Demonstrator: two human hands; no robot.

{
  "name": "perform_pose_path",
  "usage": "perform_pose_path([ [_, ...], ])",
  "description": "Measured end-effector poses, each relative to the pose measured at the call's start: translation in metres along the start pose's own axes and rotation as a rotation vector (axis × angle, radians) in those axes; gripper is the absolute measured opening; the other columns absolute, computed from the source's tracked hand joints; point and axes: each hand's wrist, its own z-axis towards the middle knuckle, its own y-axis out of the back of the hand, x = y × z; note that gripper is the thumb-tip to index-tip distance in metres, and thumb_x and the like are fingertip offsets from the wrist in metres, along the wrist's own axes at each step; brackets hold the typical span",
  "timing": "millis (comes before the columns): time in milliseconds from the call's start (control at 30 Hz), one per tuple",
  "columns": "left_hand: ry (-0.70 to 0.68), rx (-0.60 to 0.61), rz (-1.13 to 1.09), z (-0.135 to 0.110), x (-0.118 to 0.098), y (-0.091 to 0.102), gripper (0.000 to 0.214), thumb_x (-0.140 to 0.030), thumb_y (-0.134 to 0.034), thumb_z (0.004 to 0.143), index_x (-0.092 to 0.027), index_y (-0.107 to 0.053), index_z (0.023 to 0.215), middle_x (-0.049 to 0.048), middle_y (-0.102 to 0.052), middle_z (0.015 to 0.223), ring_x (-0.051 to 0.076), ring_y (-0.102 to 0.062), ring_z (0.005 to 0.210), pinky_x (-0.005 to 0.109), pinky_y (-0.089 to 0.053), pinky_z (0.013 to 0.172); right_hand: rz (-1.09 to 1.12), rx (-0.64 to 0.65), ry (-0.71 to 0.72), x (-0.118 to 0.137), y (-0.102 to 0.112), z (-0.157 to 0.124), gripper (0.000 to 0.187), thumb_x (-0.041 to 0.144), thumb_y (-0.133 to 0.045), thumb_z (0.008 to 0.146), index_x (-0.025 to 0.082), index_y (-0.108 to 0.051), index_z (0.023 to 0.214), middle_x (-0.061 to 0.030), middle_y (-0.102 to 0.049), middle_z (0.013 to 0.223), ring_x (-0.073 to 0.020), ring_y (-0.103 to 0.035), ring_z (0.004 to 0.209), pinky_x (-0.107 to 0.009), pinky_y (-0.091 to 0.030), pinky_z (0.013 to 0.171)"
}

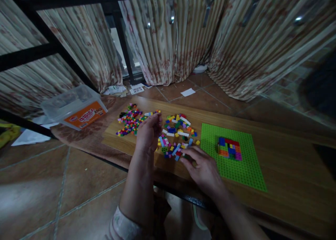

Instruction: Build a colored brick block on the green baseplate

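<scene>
My left hand (149, 130) is raised over the middle of the wooden table, between two groups of toy bricks. Its fingers curl inward, and anything inside them is hidden. My right hand (203, 164) reaches low over the near edge of the loose larger bricks (172, 130), thumb and forefinger apart, fingertips beside a light blue brick (176, 149). Many small bricks (131, 120) lie heaped to the left. On the right, a green baseplate (246, 175) carries a low multicoloured block of joined bricks (230, 149).
A clear plastic box (76, 103) with an orange label stands left of the wooden table (291, 170), on a reddish cloth (110, 150). Striped curtains (170, 40) hang behind. Papers (188, 92) lie on the tiled floor.
</scene>
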Motion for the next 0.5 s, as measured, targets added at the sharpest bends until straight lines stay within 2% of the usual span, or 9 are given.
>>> perform_pose_path([
  [133,-0.017,-0.037,-0.023,-0.002,-0.006,0.002,0.012,-0.016,-0.066,0.072,-0.01,-0.067,0.082,-0.0016,-0.06,0.063,0.002,-0.049,0.048,0.012,-0.037,0.045,-0.019,0.004,0.114,0.013,-0.015,0.003,0.019,0.022,-0.056,0.088,0.025,-0.068,0.103,-0.0054,-0.064,0.105,-0.0206,-0.06,0.099,-0.034,-0.05,0.086],
  [300,-0.022,-0.051,-0.02,-0.002,-0.012,0.009,0.011,-0.017,-0.067,0.071,-0.012,-0.067,0.08,-0.0028,-0.059,0.06,0.003,-0.049,0.047,0.013,-0.039,0.046,-0.105,0.043,0.214,0.019,-0.034,0.009,0.018,0.018,-0.06,0.084,0.025,-0.07,0.098,-0.0065,-0.063,0.105,-0.0248,-0.056,0.102,-0.043,-0.048,0.091],
  [500,-0.024,-0.028,-0.048,-0.001,-0.018,0.017,0.012,-0.018,-0.068,0.071,-0.012,-0.067,0.081,-0.0038,-0.059,0.061,0.002,-0.05,0.047,0.013,-0.039,0.046,-0.149,0.012,0.141,0.015,-0.043,0.02,0.021,0.014,-0.055,0.086,0.025,-0.07,0.095,-0.0067,-0.063,0.102,-0.0237,-0.056,0.096,-0.04,-0.049,0.083],
])
